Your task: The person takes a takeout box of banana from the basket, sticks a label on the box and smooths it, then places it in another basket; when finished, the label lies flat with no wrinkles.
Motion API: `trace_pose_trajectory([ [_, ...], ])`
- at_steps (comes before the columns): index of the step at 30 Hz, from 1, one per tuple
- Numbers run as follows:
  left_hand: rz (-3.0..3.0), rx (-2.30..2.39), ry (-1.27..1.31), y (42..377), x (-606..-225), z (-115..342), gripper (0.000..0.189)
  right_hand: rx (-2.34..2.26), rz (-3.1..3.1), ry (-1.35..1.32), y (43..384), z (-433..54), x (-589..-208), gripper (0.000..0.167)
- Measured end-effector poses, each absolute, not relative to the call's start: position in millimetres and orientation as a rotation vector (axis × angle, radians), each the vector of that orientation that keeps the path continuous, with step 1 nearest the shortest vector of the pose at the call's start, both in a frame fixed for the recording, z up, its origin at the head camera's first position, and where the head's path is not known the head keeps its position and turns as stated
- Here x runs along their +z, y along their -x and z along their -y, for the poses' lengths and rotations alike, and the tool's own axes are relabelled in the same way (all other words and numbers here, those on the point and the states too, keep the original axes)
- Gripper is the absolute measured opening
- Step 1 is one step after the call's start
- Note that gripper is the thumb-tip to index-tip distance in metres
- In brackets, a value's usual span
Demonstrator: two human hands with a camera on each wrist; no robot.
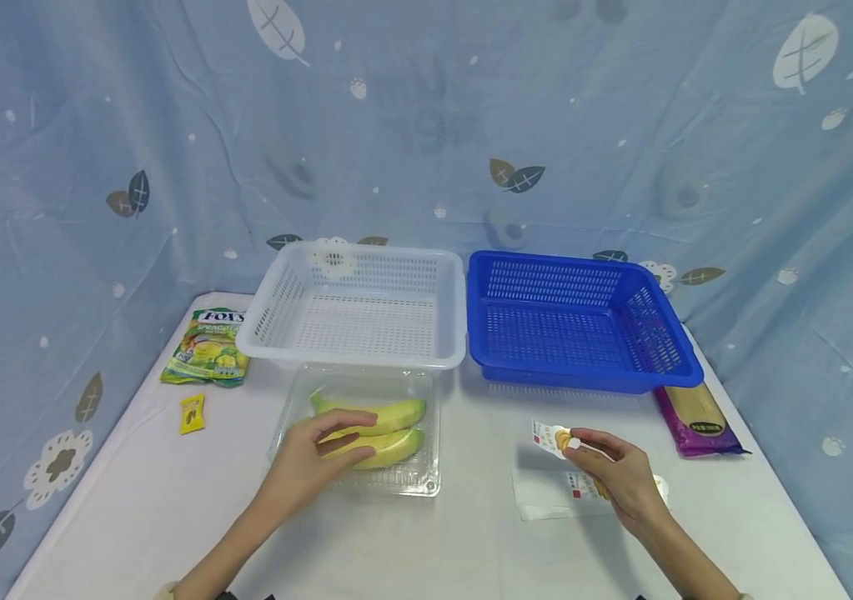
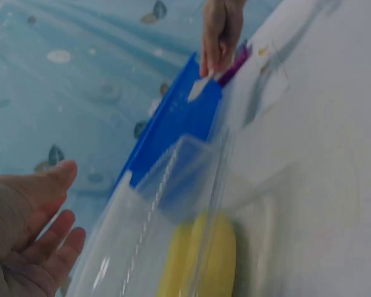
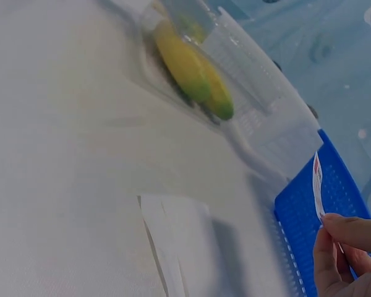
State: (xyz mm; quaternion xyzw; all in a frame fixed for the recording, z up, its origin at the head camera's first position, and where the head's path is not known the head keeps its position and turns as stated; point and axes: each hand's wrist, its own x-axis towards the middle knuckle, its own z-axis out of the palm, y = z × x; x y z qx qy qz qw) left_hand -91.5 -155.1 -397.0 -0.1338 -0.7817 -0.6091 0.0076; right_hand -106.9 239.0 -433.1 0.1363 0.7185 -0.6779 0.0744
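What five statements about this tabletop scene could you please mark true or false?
1. The right hand pinches a small white printed label. True.
2. A rectangular white plastic basket stands left of a rectangular blue plastic basket. True.
3. The blue basket holds fruit. False: two yellow-green bananas lie in a clear plastic container.
4. Both hands grip the label. False: the left hand holds nothing.
5. A small rectangular yellow packet lies nearer the person than a green printed bag. True.
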Motion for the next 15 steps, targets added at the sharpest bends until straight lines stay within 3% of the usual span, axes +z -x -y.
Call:
trace_pose_trajectory([
  [15, 2.545, -1.257, 0.636, 82.1, -420.5, 233.7, 0.035, -2.024, -2.145, -0.42, 107.5, -225.0, -431.4, 0.033],
])
